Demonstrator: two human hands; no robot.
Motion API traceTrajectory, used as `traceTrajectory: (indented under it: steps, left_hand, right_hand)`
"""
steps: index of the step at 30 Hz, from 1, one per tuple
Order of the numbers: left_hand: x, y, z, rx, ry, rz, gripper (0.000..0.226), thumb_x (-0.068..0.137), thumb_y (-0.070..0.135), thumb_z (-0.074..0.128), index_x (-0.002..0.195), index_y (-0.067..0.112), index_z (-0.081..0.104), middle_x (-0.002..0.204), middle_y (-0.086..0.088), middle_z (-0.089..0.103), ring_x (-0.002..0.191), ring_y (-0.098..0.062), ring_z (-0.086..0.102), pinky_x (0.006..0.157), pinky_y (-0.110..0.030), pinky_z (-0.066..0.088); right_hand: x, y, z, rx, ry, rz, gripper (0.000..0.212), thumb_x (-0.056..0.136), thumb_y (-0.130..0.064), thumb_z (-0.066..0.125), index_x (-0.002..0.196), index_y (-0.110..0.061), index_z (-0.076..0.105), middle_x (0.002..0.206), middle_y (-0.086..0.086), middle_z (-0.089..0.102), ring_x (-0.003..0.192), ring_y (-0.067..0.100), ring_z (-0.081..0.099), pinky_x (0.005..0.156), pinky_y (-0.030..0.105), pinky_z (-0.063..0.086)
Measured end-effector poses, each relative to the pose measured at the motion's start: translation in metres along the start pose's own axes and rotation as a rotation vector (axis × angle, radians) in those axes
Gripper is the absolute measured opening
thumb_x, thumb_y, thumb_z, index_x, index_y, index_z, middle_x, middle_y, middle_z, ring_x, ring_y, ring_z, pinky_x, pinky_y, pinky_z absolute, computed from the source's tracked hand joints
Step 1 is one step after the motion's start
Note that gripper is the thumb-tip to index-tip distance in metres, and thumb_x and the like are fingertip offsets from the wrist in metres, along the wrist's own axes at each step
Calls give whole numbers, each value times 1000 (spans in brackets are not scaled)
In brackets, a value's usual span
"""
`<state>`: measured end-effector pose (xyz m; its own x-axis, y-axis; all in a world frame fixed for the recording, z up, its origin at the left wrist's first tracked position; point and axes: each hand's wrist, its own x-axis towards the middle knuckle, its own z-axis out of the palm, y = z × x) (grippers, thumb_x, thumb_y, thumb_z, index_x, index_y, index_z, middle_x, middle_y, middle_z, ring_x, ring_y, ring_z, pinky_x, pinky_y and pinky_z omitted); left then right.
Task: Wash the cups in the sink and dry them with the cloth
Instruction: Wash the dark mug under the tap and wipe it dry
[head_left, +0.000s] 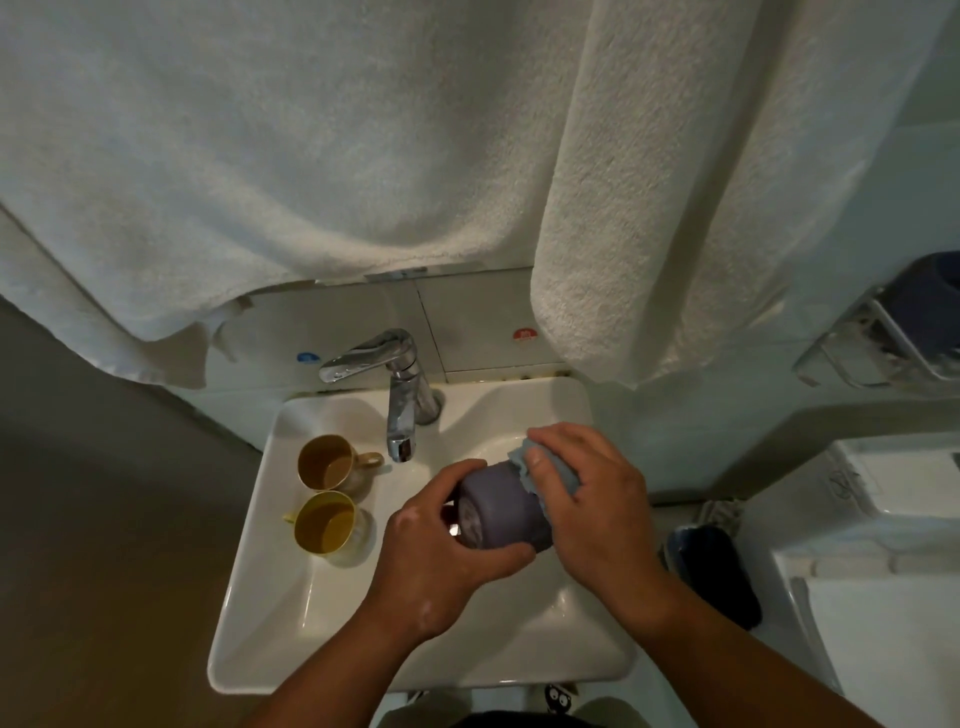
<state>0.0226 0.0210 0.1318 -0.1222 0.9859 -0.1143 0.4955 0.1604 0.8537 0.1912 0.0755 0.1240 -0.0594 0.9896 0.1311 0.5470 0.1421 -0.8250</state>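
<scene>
The grey cup (501, 512) is held on its side above the basin of the sink (291, 587), in front of the tap (400, 400) and slightly to its right. Its base faces the person and its mouth points away toward the back wall. This attitude presumably lets any water run out while the cloth works around the rim.

The left hand (441, 561) grips the base end: fingers curled over the top, thumb wrapped underneath, so the cup can be steadied or turned. The right hand (587, 499) presses a blue-grey cloth (545, 467) against the mouth end, fingers curled over the cloth and the cup wall. Part of the cloth may be tucked into the opening; the inside cannot be seen.

The cup is matt grey-violet, cylindrical with rounded edges and a recessed base. A small bright spot beside the base may be a water drop or reflection. No water runs from the tap, so the step in hand is judged to be drying.

Two yellow cups (332, 493) with handles stand upright on the sink's left ledge, left of the tap, one in front of the other, touching or nearly so. Their insides look brownish; whether they are washed cannot be determined.

White towels (311, 156) hang above and behind the tap.
</scene>
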Motion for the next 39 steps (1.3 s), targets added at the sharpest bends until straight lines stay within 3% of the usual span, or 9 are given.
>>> traceTrajectory:
  steps: [4, 7, 13, 20, 24, 27, 32, 36, 39]
  left_hand:
    - [0, 1, -1, 22, 20, 40, 83, 48, 55, 93, 120, 47, 53, 108, 27, 66, 101, 4, 64, 79, -21, 59]
    - [-4, 0, -2, -30, -20, 51, 80, 52, 45, 94, 123, 40, 58, 111, 23, 68, 104, -4, 67, 80, -28, 62]
    - [-7, -1, -4, 67, -22, 157, 93, 49, 56, 87, 132, 49, 48, 126, 28, 58, 117, 2, 57, 87, -18, 56]
    - [-9, 5, -3, 42, -1, 230, 86, 56, 50, 92, 130, 45, 51, 123, 26, 62, 117, -3, 60, 85, -15, 55]
    - [-1, 5, -7, 94, -27, 298, 86, 58, 38, 89, 134, 46, 50, 132, 27, 50, 125, -4, 52, 91, -16, 53]
    - [3, 4, -7, 148, -22, 288, 97, 58, 34, 96, 137, 56, 44, 139, 25, 38, 128, 5, 42, 89, -12, 53]
    - [-4, 8, -3, -61, -75, 60, 113, 56, 28, 98, 143, 57, 32, 128, 28, 49, 103, 2, 64, 69, -17, 58]
    - [-4, 12, -2, -215, 11, -29, 73, 58, 28, 96, 116, 45, 55, 111, 21, 66, 94, 5, 68, 68, -16, 56]
    - [-6, 13, -1, -190, 31, -12, 74, 56, 18, 99, 113, 41, 58, 104, 19, 68, 96, 2, 67, 70, -18, 57]
  right_hand:
    - [-20, -8, 12, -131, -34, -320, 41, 101, -44, 43, 135, -23, 56, 135, -5, 60, 133, 11, 48, 118, 44, 33]
    - [-21, -2, 6, -147, -113, -536, 39, 100, -40, 47, 135, -24, 55, 134, -5, 61, 132, 11, 49, 119, 41, 28]
    - [5, 6, -4, 42, -54, -52, 35, 99, -42, 42, 110, -27, 72, 108, -12, 68, 101, 1, 61, 91, 20, 50]
    - [-16, -3, -2, -159, -76, -425, 39, 101, -45, 42, 124, -25, 66, 127, -6, 65, 124, 11, 55, 113, 44, 37]
    - [-1, -3, -13, 114, -82, 57, 36, 98, -52, 49, 125, -33, 65, 128, -8, 62, 115, 4, 58, 89, 9, 46]
    - [-1, -2, -13, 271, 15, 187, 24, 97, -37, 61, 121, -36, 64, 115, -11, 65, 102, 3, 64, 70, 4, 49]
    - [-9, -7, -13, 290, 150, 63, 28, 93, -33, 66, 121, -28, 66, 115, -15, 64, 107, -8, 59, 77, 1, 45]
    - [-10, -1, -12, 249, 153, -38, 29, 95, -32, 59, 122, -25, 64, 121, -11, 63, 114, -2, 58, 88, 0, 40]
    - [-10, -2, -7, 123, 44, -22, 37, 102, -44, 49, 129, -24, 64, 134, -8, 57, 122, 4, 53, 96, 1, 37]
